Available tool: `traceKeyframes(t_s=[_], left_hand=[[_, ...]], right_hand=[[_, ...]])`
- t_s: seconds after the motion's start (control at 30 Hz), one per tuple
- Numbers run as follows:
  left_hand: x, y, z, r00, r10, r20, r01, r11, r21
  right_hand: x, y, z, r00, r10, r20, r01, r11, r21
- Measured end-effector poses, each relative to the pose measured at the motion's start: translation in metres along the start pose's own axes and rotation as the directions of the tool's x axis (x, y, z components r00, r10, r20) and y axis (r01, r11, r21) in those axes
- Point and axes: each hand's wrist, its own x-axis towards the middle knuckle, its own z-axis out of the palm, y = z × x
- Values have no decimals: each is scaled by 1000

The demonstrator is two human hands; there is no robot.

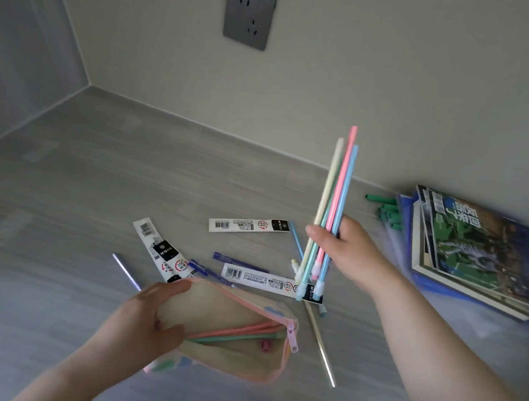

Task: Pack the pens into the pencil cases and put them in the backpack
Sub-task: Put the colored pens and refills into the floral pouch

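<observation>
My left hand [150, 315] grips the open mouth of a cream pencil case [233, 357] with a pink zip, held just above the grey desk. A pink and a green pencil [233, 332] lie inside it. My right hand [343, 247] holds a bundle of pastel pencils [332, 207] almost upright, eraser ends down, above and right of the case. Loose on the desk lie a light blue pencil [296, 239], a purple pen [127, 270], blue pens [234, 259], a cream pencil [320, 343] and white refill packs [247, 226]. No backpack is in view.
A stack of books and blue folders [479, 255] lies at the right by the wall. Green pen caps [386, 210] sit beside it. A grey wall socket [249, 12] is on the back wall. The desk [79, 181] meets walls at the back and left.
</observation>
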Motion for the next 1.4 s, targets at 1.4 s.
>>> traceKeyframes(t_s=[1.4], left_hand=[[-18,8,8,992,-36,119,18,989,148]], right_hand=[[-65,13,84,933,55,355,297,442,-847]])
